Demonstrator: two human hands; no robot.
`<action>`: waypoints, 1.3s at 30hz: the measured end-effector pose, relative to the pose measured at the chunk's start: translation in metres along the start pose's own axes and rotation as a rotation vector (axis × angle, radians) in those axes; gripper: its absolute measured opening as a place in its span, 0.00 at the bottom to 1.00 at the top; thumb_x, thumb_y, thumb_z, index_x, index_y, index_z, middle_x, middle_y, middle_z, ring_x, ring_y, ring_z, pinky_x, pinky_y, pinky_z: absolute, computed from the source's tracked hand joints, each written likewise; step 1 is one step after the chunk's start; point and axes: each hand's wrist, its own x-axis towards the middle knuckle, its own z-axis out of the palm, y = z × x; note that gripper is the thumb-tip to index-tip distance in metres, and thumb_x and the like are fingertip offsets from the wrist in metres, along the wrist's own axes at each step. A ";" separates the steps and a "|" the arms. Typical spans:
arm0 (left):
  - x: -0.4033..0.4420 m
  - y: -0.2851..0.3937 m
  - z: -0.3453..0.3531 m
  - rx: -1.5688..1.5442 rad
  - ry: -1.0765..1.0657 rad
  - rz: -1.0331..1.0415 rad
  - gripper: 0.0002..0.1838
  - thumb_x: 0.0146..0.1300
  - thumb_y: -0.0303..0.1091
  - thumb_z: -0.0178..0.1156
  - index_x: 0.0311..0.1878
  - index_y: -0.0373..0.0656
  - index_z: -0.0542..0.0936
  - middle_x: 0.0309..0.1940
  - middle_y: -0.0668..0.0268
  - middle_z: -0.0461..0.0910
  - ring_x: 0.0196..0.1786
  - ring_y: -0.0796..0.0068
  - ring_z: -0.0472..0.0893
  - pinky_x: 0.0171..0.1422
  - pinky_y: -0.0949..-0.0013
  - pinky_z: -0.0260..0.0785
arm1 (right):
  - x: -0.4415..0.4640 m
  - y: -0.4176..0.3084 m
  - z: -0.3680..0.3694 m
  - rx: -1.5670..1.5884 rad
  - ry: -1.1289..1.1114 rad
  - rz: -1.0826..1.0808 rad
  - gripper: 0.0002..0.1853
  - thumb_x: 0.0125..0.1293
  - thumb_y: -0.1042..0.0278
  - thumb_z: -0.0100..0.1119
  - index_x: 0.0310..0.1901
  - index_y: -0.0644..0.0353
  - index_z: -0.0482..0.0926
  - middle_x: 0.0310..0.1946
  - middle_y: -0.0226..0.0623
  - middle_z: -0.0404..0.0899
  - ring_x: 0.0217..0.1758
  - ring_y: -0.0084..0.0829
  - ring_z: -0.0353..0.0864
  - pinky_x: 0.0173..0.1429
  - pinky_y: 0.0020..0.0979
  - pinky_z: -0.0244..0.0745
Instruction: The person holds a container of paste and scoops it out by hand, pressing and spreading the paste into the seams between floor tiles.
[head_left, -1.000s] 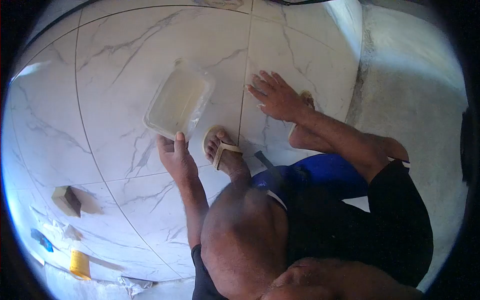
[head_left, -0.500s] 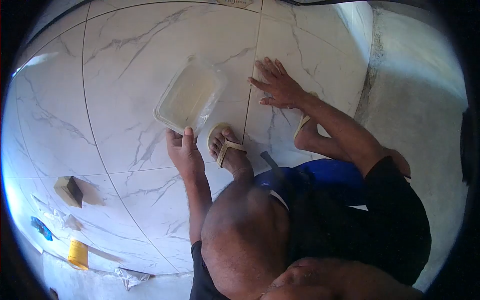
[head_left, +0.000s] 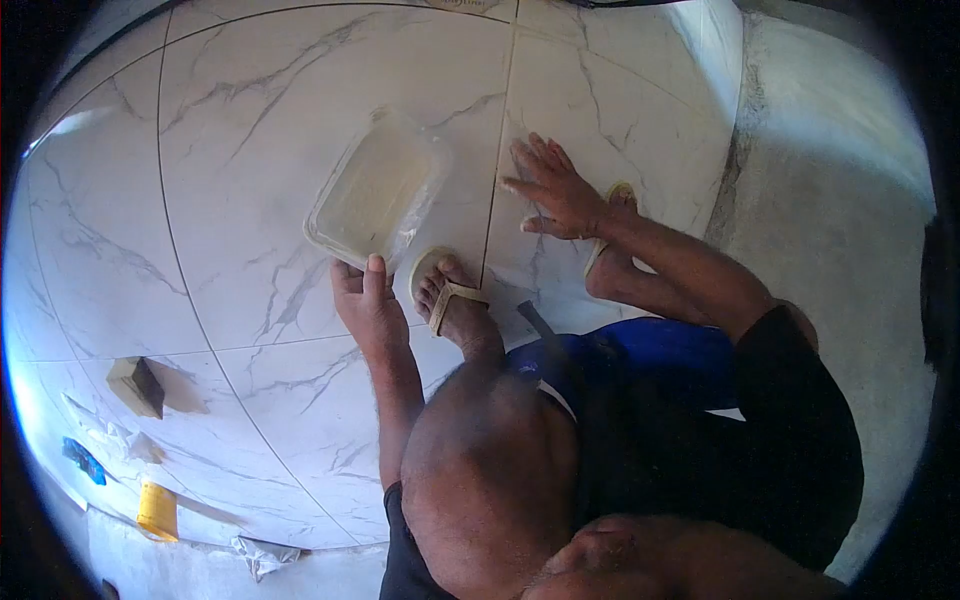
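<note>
My left hand grips the near edge of a clear rectangular plastic container, thumb over the rim and fingers beneath. Pale, whitish contents show inside, but I cannot make out what they are. To the right, my right hand is spread with its palm down over the marbled floor tiles, beside a grout line. Nothing is in its fingers. Whether the palm touches the tile is not clear. My sandalled foot stands just below the container, and the other foot lies under my right forearm.
At lower left are a block-shaped sponge or brick, a crumpled clear plastic bag, a blue wrapper, a yellow cup and a greyish bag. Bare concrete borders the tiles on the right.
My right hand has slid slightly toward me, down in view, with fingers still spread. The left hand and container stay nearly in place.
</note>
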 end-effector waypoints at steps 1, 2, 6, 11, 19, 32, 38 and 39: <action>0.000 0.000 0.001 0.001 0.001 0.001 0.36 0.66 0.39 0.71 0.69 0.32 0.65 0.61 0.53 0.75 0.64 0.61 0.77 0.69 0.58 0.70 | -0.002 -0.001 0.007 0.054 0.067 0.070 0.40 0.69 0.33 0.54 0.74 0.54 0.67 0.81 0.57 0.42 0.84 0.62 0.36 0.82 0.62 0.32; 0.001 -0.001 0.000 -0.002 -0.003 -0.001 0.36 0.66 0.39 0.70 0.69 0.32 0.65 0.62 0.53 0.75 0.64 0.61 0.77 0.69 0.58 0.70 | -0.002 -0.003 0.015 0.059 0.097 0.122 0.41 0.69 0.34 0.54 0.74 0.56 0.66 0.80 0.58 0.41 0.83 0.63 0.35 0.82 0.63 0.32; 0.003 -0.004 -0.003 -0.017 -0.027 -0.006 0.36 0.66 0.38 0.70 0.70 0.31 0.65 0.63 0.53 0.74 0.64 0.60 0.77 0.70 0.58 0.70 | 0.005 -0.020 0.033 0.045 0.163 0.259 0.43 0.69 0.33 0.52 0.75 0.60 0.63 0.80 0.63 0.39 0.83 0.67 0.32 0.80 0.67 0.30; 0.001 -0.003 -0.002 0.001 -0.007 -0.010 0.37 0.65 0.39 0.71 0.70 0.31 0.65 0.63 0.53 0.74 0.65 0.60 0.76 0.70 0.58 0.69 | 0.012 -0.048 0.049 -0.130 0.092 0.348 0.47 0.68 0.29 0.49 0.77 0.59 0.59 0.80 0.64 0.38 0.82 0.69 0.33 0.78 0.73 0.29; 0.005 -0.006 -0.004 -0.018 -0.027 -0.013 0.38 0.64 0.39 0.72 0.70 0.31 0.65 0.64 0.52 0.74 0.66 0.60 0.76 0.70 0.57 0.69 | 0.002 -0.064 0.040 -0.084 -0.006 0.216 0.48 0.66 0.26 0.49 0.77 0.55 0.58 0.79 0.63 0.42 0.82 0.70 0.35 0.76 0.76 0.33; 0.005 -0.007 -0.006 -0.003 -0.017 -0.009 0.39 0.64 0.41 0.73 0.70 0.30 0.65 0.64 0.51 0.74 0.66 0.59 0.76 0.70 0.56 0.69 | -0.013 -0.034 0.040 -0.105 -0.096 0.224 0.49 0.67 0.29 0.51 0.78 0.58 0.55 0.80 0.60 0.42 0.82 0.69 0.35 0.78 0.72 0.28; 0.006 -0.005 -0.005 -0.007 -0.043 -0.013 0.38 0.65 0.40 0.72 0.69 0.30 0.65 0.64 0.51 0.74 0.66 0.59 0.76 0.70 0.56 0.70 | -0.008 -0.036 0.060 -0.172 0.035 0.307 0.49 0.69 0.28 0.46 0.78 0.59 0.54 0.80 0.61 0.38 0.82 0.69 0.33 0.78 0.72 0.26; 0.005 -0.006 -0.005 -0.011 -0.038 -0.008 0.38 0.65 0.40 0.71 0.69 0.30 0.65 0.64 0.51 0.74 0.66 0.59 0.76 0.70 0.57 0.70 | -0.005 -0.039 0.062 -0.148 0.072 0.296 0.49 0.69 0.27 0.45 0.78 0.58 0.54 0.80 0.61 0.39 0.82 0.69 0.34 0.78 0.73 0.26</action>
